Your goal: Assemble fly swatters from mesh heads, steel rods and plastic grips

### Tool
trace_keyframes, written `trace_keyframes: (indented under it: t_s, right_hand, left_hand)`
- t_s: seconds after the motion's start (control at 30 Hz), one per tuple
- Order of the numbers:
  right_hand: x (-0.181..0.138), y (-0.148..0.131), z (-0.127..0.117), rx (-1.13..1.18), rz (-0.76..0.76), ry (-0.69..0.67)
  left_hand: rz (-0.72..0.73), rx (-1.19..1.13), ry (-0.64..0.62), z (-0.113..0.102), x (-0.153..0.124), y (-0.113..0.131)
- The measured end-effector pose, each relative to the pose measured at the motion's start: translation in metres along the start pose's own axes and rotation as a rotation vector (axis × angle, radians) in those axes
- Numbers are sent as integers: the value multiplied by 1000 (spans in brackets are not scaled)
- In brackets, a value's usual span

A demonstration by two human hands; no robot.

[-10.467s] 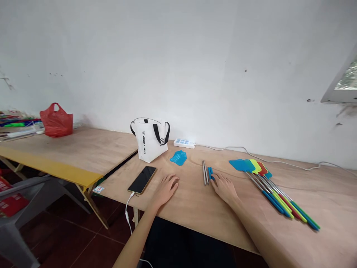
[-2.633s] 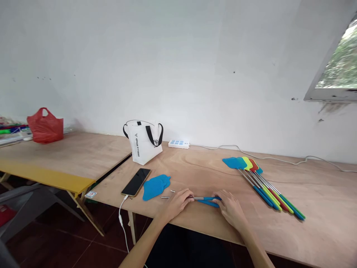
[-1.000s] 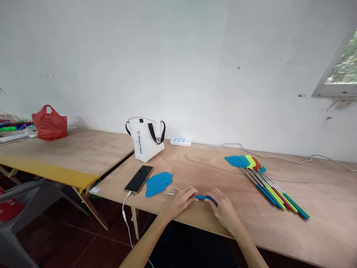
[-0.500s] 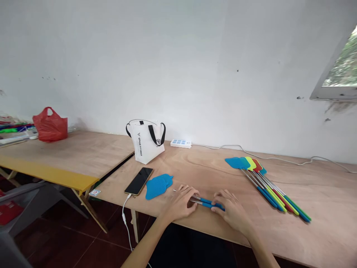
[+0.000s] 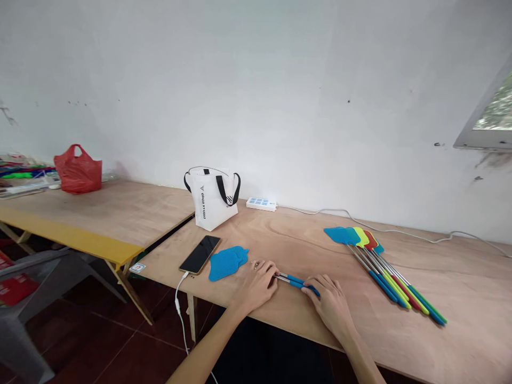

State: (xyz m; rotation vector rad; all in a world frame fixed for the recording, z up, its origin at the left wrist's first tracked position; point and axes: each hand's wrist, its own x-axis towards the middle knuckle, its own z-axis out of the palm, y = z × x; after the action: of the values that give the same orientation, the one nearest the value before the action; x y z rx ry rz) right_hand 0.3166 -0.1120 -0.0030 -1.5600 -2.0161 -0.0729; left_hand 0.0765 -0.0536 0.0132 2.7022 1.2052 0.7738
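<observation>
Two metal fly swatter rods with blue handles (image 5: 295, 281) lie side by side near the table's front edge. My left hand (image 5: 259, 285) is closed over their metal ends, and two small tips stick out past its knuckles. The fingers of my right hand (image 5: 328, 301) grip the far ends of the blue handles. Just left of my left hand, loose blue fly swatter heads (image 5: 224, 264) lie flat and overlapping. Off to the right rests a row of assembled fly swatters (image 5: 390, 272) in blue, green, yellow and red, heads toward the wall.
A phone (image 5: 200, 255) on a white charging cable (image 5: 177, 304) lies left of the blue heads. Behind it stand a white bag (image 5: 214, 205) and a power strip (image 5: 261, 204). On the neighbouring table (image 5: 132, 213) sits a red plastic bag (image 5: 80, 173).
The two rods have come closer together, nearly parallel. My left hand has closed further around the metal ends, and my right fingers have settled lower on the handles. The view has shifted slightly.
</observation>
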Motion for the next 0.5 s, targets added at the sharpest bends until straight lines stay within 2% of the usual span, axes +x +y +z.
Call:
trace_keyframes:
  t_s: [0.13,0.37,0.5]
  right_hand:
    - [9,-2,5,-26,15,47]
    - [11,-2,11,54,3,-20]
    - [10,4,12,117,53,-31]
  left_hand:
    - [-44,-16,-3,-2,1,-1]
    - [-28,-95,-44,-16,1,-12]
    - [-48,-60,-24,-16,-1,-17]
